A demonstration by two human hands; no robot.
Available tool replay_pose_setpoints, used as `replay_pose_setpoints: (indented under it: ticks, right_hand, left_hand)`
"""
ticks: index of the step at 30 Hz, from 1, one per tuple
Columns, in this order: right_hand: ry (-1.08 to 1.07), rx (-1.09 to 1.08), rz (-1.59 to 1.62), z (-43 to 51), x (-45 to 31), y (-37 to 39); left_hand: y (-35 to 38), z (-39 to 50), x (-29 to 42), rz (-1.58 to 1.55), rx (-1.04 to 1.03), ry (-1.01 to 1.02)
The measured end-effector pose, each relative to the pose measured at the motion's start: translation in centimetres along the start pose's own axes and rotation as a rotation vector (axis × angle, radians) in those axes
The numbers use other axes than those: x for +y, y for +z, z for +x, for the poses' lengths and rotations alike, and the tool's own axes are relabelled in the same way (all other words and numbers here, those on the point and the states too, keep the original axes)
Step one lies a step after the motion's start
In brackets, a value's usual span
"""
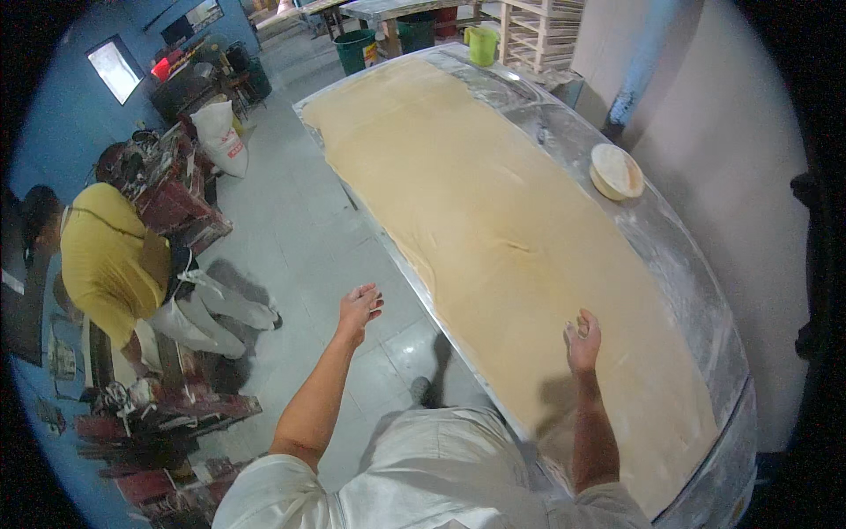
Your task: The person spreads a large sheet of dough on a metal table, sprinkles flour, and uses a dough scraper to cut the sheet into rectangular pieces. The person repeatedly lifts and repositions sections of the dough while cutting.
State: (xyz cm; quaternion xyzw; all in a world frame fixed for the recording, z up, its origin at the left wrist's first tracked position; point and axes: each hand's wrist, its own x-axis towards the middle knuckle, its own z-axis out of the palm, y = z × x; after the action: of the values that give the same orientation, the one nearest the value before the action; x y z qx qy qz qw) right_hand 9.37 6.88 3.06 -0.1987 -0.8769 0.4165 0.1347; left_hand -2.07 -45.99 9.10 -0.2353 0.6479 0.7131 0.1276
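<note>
A long sheet of pale yellow dough (502,218) lies spread along a metal-topped worktable (661,244) dusted with flour. Small wrinkles mark its surface near the middle. My right hand (583,340) hovers over the near part of the dough, fingers curled, holding nothing; its shadow falls on the sheet. Out over the floor, left of the table's edge, my left hand (360,307) is raised with its fingers apart and nothing in it. A round tub of white flour (616,173) sits on the table's right side, beyond my right hand.
A green pitcher (481,46) stands at the table's far end, near stacked wooden racks (542,33). To the left, a person in a yellow top (112,258) bends over red machinery (172,403). A white sack (221,139) rests on the tiled floor (284,218). A wall runs along the right.
</note>
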Motion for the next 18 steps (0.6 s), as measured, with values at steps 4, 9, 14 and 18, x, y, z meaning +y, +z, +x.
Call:
replay_pose_setpoints:
  ticks: [4,9,14,18]
  right_hand:
    - [0.117,-0.077,0.433,8.9,-4.0,8.0]
    - [0.208,-0.278,0.611,21.4,-11.0,14.3]
    - [0.219,-0.337,0.616,36.0,-18.9,23.5]
    - [0.194,-0.350,0.495,47.4,-21.5,32.3]
  left_hand:
    - [-4.1,7.9,4.9,-0.147,0.051,0.004]
    - [-6.9,18.8,10.6,-0.237,0.123,0.048]
    - [-9.2,34.2,17.4,-0.164,0.236,0.090]
    - [-10.4,46.9,21.2,-0.030,0.294,0.097]
